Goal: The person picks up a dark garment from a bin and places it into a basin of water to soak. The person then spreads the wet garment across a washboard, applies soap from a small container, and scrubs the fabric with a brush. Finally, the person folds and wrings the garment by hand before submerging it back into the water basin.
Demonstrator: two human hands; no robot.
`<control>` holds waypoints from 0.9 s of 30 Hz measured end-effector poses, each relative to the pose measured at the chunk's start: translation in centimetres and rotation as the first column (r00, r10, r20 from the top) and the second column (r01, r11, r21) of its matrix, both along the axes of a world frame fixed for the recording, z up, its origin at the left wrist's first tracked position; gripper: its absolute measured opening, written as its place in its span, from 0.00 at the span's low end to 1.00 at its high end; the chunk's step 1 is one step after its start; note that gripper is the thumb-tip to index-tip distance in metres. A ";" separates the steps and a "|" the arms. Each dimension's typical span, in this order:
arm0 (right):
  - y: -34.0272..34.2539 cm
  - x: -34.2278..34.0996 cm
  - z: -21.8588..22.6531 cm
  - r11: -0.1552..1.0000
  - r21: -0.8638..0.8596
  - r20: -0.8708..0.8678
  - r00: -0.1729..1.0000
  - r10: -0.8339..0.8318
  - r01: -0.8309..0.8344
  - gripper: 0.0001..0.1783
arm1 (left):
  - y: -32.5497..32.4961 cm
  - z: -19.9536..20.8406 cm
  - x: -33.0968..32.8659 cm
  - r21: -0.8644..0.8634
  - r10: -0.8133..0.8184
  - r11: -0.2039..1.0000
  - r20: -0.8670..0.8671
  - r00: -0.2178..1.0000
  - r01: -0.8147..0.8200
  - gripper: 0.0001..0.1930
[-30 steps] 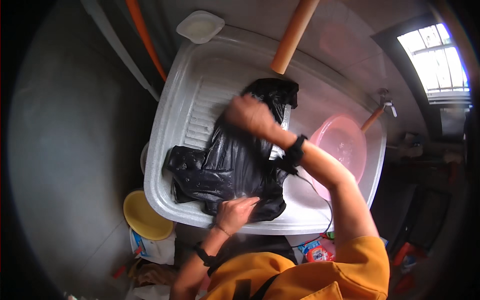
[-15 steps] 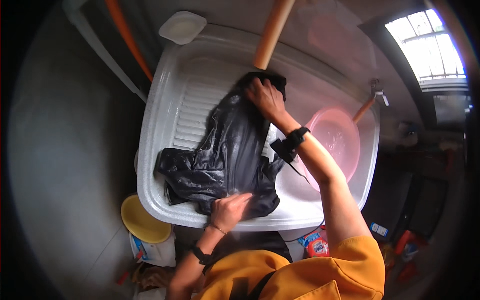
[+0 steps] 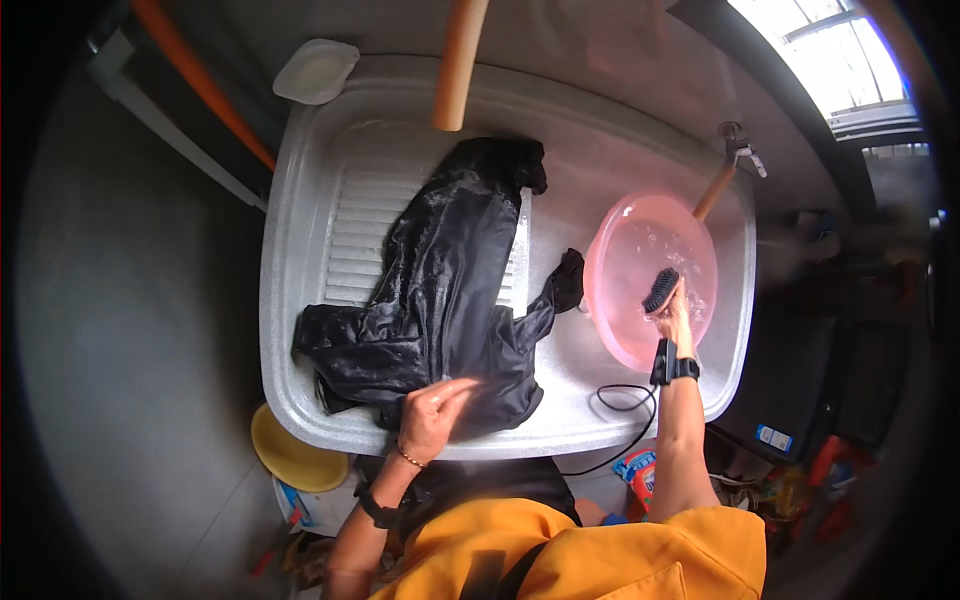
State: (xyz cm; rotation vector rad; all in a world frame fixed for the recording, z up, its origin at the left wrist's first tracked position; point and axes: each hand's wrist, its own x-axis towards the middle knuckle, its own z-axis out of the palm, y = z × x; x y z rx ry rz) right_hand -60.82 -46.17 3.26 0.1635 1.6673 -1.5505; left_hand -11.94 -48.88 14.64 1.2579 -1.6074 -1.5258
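A pale grey sink (image 3: pixel 281 250) fills the middle of a dim, grey-walled room. In its left part lies a wet-looking black garment (image 3: pixel 440 270), spread in shiny folds with whitish streaks, partly covering a ribbed washboard (image 3: pixel 353 235). The left hand (image 3: pixel 427 418) is at the garment's near edge, palm down, fingers close together and reaching over the cloth; whether it grips any fabric, I cannot tell. The right hand (image 3: pixel 677 318) is well apart from the garment, closed around a brush (image 3: pixel 660 290) with dark bristles facing up. It holds the brush within the outline of a pink basin (image 3: pixel 600 265) of bubbly water in the sink's right part. A black device (image 3: pixel 664 362) is strapped to the right wrist. Behind the basin, a tap (image 3: pixel 741 150) is fixed to the wall. A tan pipe (image 3: pixel 460 65) ends above the sink's back part, and a white tub (image 3: pixel 316 72) sits on the back left corner. Below the front left corner is a yellow basin (image 3: pixel 295 450); a bright window (image 3: pixel 830 50) lights the upper right.
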 end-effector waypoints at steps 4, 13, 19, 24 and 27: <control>-4.8 6.6 2.2 0.974 -0.152 0.220 0.955 0.196 -0.165 0.19 | -1.2 0.4 1.1 0.163 0.398 0.909 -0.063 0.915 -0.384 0.08; -11.5 33.5 14.2 0.024 0.367 -0.748 -0.280 0.602 -0.930 0.22 | -4.7 -2.7 1.7 0.470 0.830 0.533 -0.131 0.542 -0.704 0.17; -22.3 27.3 4.2 0.494 0.715 -0.698 -0.553 0.455 -0.495 0.15 | -1.1 -0.5 4.4 0.682 0.945 0.301 -0.117 0.307 -0.667 0.20; -23.5 27.8 6.7 0.400 0.788 -0.605 -0.473 0.640 -0.467 0.17 | -0.2 0.3 4.6 0.638 0.918 0.379 -0.166 0.361 -0.671 0.20; -14.6 37.8 9.9 0.195 0.490 -0.867 -0.451 0.213 -0.849 0.18 | -0.3 0.9 4.2 0.640 0.948 0.268 -0.041 0.317 -0.720 0.20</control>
